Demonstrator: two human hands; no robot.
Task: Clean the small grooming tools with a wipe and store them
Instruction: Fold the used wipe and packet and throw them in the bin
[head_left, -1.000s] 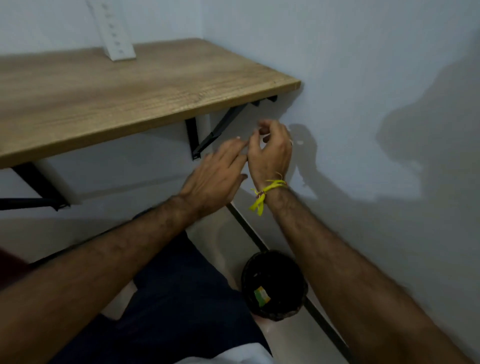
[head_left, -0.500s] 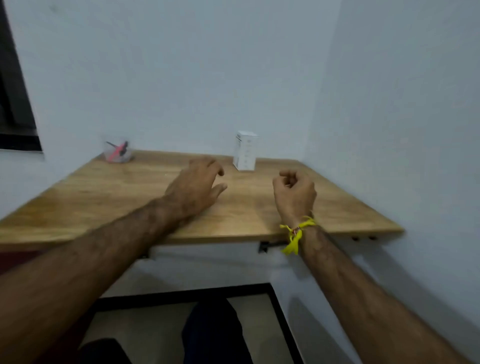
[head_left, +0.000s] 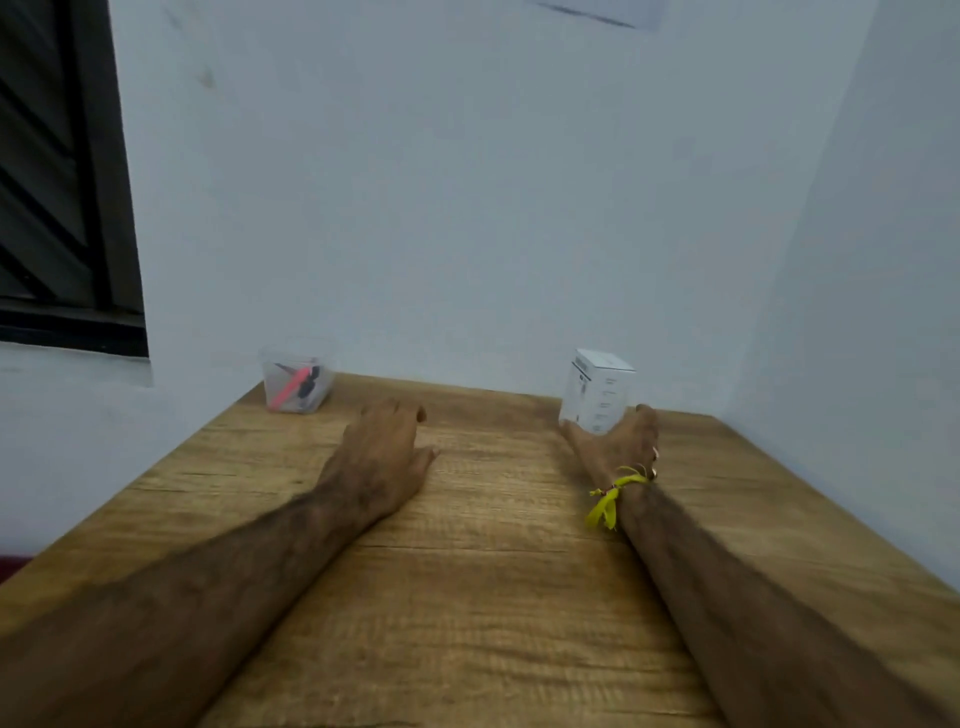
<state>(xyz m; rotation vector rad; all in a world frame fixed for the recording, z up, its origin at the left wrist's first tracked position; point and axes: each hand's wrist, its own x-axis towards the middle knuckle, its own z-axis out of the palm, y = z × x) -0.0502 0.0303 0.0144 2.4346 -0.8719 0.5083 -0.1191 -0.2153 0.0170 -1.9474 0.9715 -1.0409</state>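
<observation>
Wooden table (head_left: 467, 597), left hand (head_left: 382, 457) flat, fingers loose, right hand (head_left: 615, 441) gripping white box (head_left: 597, 389)

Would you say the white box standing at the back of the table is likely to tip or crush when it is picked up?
The white box stands taller than wide, so a high push would probably tip it. It looks like thin card, likely light and easily dented. The right hand touches its base; a low, gentle hold seems safest.
</observation>
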